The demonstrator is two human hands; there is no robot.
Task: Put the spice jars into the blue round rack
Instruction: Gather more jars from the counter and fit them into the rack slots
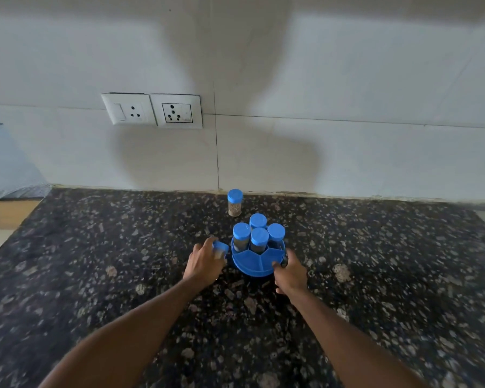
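Note:
The blue round rack [252, 265] stands on the dark speckled counter, holding several blue-lidded spice jars [259, 238] upright in its far compartments; its near compartments are empty. My left hand [205, 261] is closed around another blue-lidded jar [220, 247], just left of the rack. My right hand [290, 271] grips the rack's right rim. One more jar [235, 203] stands alone behind the rack, near the wall.
The granite counter [123, 289] stretches wide on both sides. A tiled wall with two sockets [154, 110] rises behind. At the far left lies a pale covered object [6, 169] and a wooden edge [9, 212].

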